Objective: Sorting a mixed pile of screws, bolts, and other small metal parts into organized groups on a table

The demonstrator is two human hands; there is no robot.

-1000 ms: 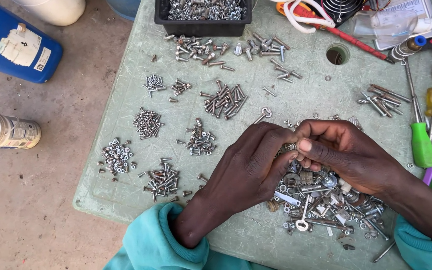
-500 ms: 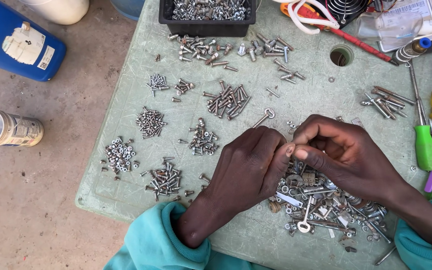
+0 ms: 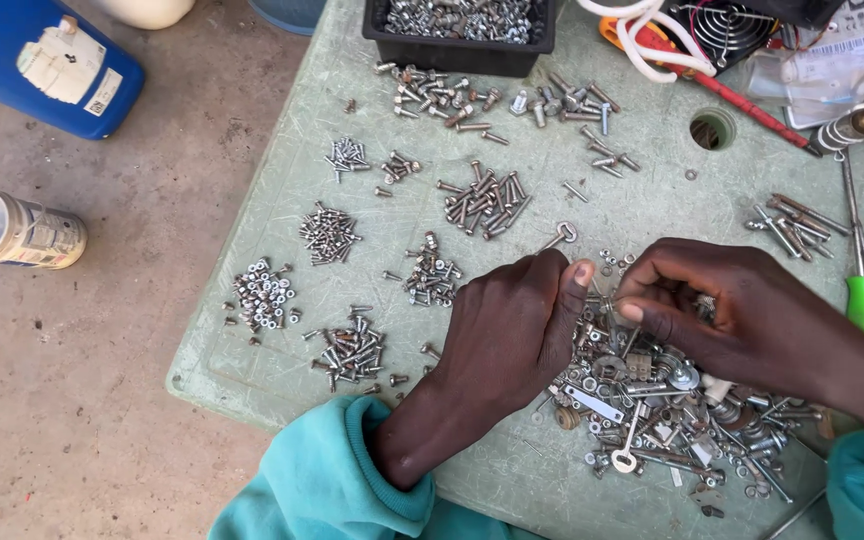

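Silvery metal screws and washers [image 3: 652, 400] are glinting on the pale green plastic table [image 3: 282, 330]. Teal sleeves [image 3: 322, 480] are showing at its near edge, a blue plastic canister [image 3: 12, 75] left of it, a black tray [image 3: 462, 50] at its far edge.

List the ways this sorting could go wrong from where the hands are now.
1. The left hand and right hand work right over the mixed pile of hardware; a dropped piece would likely vanish back into it.
2. The small sorted heaps, such as the nut heap, lie near the table edge; a sleeve sweep might knock them onto the floor.
3. The hole in the table could swallow a rolling screw.
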